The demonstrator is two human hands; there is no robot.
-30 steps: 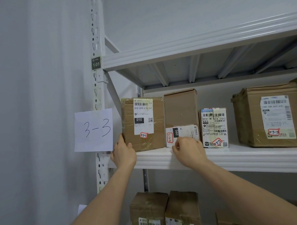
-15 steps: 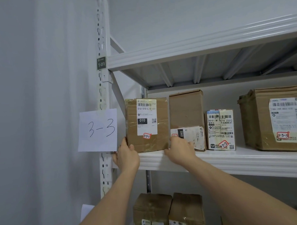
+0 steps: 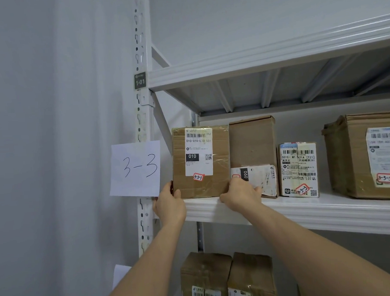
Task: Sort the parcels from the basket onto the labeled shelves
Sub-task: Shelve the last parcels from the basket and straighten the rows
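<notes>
- A cardboard parcel (image 3: 201, 162) marked 3-3-1 is standing upright at the far left end of the shelf (image 3: 304, 212), its bottom edge sitting at the shelf's front lip.
- The left hand (image 3: 169, 205) is gripping the parcel's lower left corner, thumb on the front face, with the other fingers hidden round the side.
- The right hand (image 3: 241, 196) is holding the parcel's lower right corner, fingers curling at the edge where it is meeting the next box.
- At 3 o'clock from the parcel, touching it, a taller brown box (image 3: 253, 143) is standing, with a crumpled label across its lower front.
- Further toward 3 o'clock, a small white-labelled packet (image 3: 299, 170) marked 3-3-3 is standing just beside that box, and a large carton (image 3: 351, 156) marked 3-3-5 is sitting apart from it.
- At 9 o'clock from the parcel, a paper sign (image 3: 135, 169) reading 3-3 is hanging on the upright post (image 3: 141, 119).
- At 6 o'clock, below the shelf, two more boxes (image 3: 226, 276) are standing side by side.
</notes>
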